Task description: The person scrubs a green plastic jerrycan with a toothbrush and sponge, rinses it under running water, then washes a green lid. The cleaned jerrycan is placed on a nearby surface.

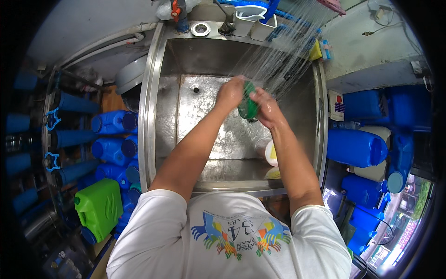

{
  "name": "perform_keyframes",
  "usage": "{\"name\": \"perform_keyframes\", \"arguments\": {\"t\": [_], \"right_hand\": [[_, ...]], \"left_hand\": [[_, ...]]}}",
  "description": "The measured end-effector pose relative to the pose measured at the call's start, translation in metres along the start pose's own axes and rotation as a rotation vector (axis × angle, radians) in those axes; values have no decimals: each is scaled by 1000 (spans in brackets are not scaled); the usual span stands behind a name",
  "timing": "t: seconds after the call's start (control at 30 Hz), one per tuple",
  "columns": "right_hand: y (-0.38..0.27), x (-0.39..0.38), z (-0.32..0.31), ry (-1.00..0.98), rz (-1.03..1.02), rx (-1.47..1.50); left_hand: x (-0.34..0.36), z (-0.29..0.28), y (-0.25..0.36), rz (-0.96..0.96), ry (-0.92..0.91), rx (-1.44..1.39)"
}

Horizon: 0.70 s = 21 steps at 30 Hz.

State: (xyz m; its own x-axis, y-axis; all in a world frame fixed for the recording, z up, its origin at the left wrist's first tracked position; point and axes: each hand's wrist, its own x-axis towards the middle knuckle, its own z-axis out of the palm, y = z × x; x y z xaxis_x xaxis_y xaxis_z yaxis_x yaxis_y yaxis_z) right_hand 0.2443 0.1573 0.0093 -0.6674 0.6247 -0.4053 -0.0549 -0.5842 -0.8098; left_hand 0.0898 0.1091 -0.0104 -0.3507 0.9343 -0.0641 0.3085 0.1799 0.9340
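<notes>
Both my hands are over the stainless steel sink [200, 125], under a spray of water from the upper right. Between them is a green, rounded, wet object [249, 106]; its exact kind cannot be made out. My left hand [230, 94] closes on its left side, near the top. On its right side, my right hand [268, 109] grips it with the thumb resting on its face. A pale, round container [271, 156] with something yellow at its opening lies at the sink's near right, beside my right forearm.
Pale plastic holders [248, 23] with brushes stand on the sink's back ledge, near an orange-handled tap [175, 9]. A yellow sponge [316, 50] sits at the back right corner. Blue jugs [114, 122] and a green jug [100, 207] stand at left, more blue jugs [355, 148] at right.
</notes>
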Motion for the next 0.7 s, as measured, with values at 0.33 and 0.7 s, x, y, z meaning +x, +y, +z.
{"name": "perform_keyframes", "arguments": {"t": [0.33, 0.7], "right_hand": [[-11, -6, 11, -169, -32, 66], [14, 1, 14, 112, -635, -1577]], "left_hand": [[14, -13, -9, -253, -130, -204], [-24, -22, -37, -475, -144, -768]]}}
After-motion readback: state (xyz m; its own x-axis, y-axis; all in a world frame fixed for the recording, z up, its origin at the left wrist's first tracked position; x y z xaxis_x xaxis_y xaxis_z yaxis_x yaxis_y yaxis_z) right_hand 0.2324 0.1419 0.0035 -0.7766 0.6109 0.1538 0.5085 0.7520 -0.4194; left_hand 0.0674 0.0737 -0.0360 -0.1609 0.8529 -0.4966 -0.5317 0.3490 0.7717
